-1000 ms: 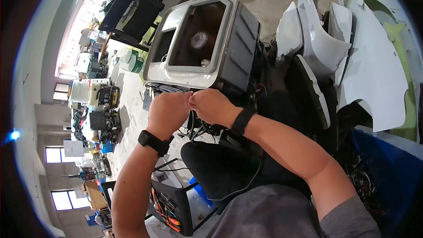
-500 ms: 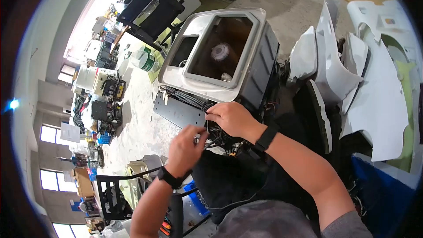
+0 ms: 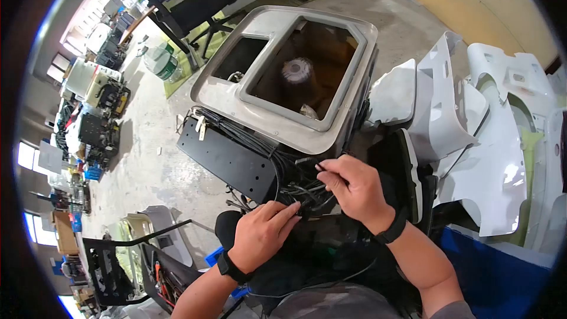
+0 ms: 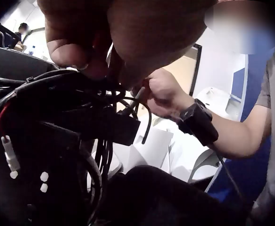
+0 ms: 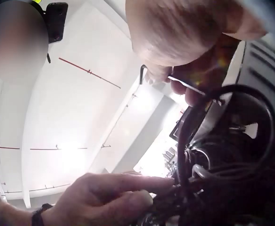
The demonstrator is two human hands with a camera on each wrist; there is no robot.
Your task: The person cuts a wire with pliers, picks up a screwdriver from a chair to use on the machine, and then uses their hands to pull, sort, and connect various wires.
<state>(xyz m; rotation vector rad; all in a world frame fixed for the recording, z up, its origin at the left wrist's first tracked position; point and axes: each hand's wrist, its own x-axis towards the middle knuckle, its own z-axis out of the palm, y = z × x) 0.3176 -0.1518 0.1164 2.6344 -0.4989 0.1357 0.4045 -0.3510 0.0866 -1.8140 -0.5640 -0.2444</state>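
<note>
My left hand [image 3: 263,233] is low at the near end of the black cable bundle [image 3: 236,133], thumb and forefinger pinching a dark cable. In the right wrist view, that left hand [image 5: 104,200] reaches in from the lower left, its fingertips at the cables. My right hand [image 3: 360,195] is higher and to the right, beside the bundle. Between its thumb and fingers it pinches a thin white strip [image 5: 187,84]. A large loop of black cable [image 5: 180,141] stands between the hands in the right wrist view. A white connector [image 4: 10,155] on a red wire hangs left of the cables.
Beyond the hands stands a grey bin-like housing [image 3: 283,133] with two openings. A black perforated plate [image 3: 221,156] lies along the bundle. White shell panels [image 3: 437,94] stand at right, near a blue box [image 3: 496,260]. A tool holder [image 3: 159,277] is at lower left.
My hands, together a second ago, have moved apart. The left has come down to the cables' near end; the right has shifted right. The head view has turned, showing more of the plate and bundle.
</note>
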